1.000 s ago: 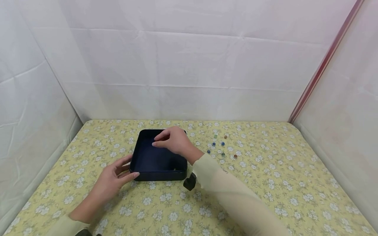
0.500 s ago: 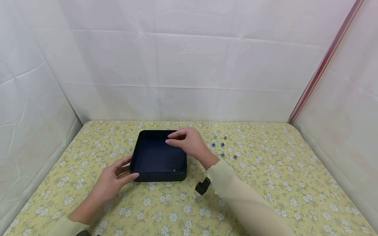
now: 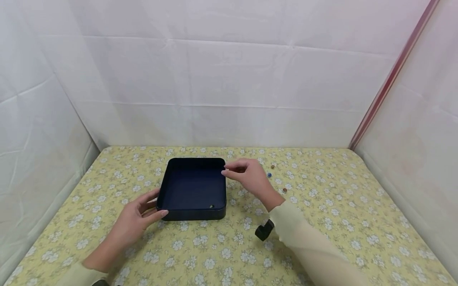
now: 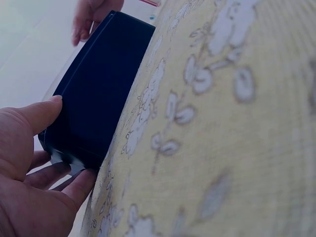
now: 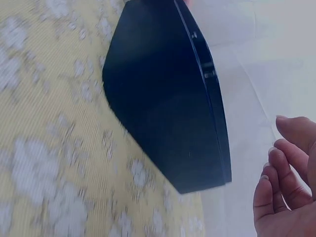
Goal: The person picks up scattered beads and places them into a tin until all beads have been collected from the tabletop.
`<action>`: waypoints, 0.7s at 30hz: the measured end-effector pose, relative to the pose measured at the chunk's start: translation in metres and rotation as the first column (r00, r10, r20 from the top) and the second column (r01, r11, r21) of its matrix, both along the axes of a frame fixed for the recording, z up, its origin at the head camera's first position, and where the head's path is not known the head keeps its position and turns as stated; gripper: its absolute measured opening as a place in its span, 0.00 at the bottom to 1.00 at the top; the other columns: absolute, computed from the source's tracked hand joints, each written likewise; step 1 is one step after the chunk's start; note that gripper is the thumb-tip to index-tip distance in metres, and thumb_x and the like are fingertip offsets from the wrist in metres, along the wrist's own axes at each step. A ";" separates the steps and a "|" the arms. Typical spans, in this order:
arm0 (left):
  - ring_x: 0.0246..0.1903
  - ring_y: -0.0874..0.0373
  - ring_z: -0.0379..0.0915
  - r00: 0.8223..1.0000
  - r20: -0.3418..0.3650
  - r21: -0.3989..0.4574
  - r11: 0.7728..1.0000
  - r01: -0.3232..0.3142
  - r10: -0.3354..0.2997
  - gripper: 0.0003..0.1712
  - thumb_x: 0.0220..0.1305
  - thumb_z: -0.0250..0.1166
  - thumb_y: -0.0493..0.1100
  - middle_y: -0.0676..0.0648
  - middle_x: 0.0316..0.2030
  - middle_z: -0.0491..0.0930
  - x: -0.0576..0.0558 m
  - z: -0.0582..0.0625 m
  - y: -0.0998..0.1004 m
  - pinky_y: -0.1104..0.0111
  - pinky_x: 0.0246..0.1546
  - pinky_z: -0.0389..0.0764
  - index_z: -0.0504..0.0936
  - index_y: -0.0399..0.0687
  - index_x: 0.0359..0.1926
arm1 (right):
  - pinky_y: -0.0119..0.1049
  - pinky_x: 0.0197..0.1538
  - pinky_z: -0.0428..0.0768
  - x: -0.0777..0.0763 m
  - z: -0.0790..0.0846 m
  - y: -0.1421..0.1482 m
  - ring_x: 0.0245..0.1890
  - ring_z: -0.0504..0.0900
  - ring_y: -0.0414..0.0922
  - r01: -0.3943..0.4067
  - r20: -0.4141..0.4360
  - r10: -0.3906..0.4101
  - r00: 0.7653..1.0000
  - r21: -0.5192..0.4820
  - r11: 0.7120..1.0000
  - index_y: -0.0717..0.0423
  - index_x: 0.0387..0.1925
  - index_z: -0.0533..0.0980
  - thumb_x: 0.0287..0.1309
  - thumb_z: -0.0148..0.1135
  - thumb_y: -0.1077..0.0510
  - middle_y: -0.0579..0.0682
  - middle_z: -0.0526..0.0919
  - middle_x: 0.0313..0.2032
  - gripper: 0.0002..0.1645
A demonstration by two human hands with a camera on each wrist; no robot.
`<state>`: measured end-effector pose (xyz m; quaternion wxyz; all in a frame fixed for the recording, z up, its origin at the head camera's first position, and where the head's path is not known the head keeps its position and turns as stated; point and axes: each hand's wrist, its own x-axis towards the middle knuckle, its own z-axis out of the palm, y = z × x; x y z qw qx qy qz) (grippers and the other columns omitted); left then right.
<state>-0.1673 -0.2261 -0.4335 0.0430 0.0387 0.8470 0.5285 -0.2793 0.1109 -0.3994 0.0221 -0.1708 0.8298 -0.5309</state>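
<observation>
In the head view my left hand (image 3: 135, 216) grips the front left corner of a dark blue square box (image 3: 191, 214), thumb on the front wall and fingers along the left side. The left wrist view shows the thumb near the box's top edge. My right hand (image 3: 250, 176) is just past the box's right rim, thumb and fingers loosely bent, with nothing seen between them in the right wrist view. A small greenish marble (image 3: 212, 206) lies inside the box at its front right.
Right of the right hand, a blue marble (image 3: 269, 174) and two brown ones, a far marble (image 3: 272, 167) and a nearer marble (image 3: 284, 190), lie on the flowered yellow tablecloth (image 3: 340, 238). White cloth walls (image 3: 229, 79) stand behind and at both sides.
My right hand has moved right from over the box to beyond its right rim, now covering several of the marbles. The left hand and the box have stayed put.
</observation>
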 end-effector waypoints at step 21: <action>0.72 0.37 0.65 1.000 -0.004 0.004 1.000 0.003 -0.003 0.48 0.68 0.69 0.56 0.38 0.79 0.56 -0.001 -0.002 -0.001 0.67 0.57 0.84 0.57 0.49 0.81 | 0.58 0.50 0.86 0.011 -0.010 0.065 0.43 0.85 0.47 0.102 -0.025 -0.102 0.994 -0.023 0.995 0.46 0.49 0.88 0.61 0.74 0.47 0.49 0.87 0.47 0.16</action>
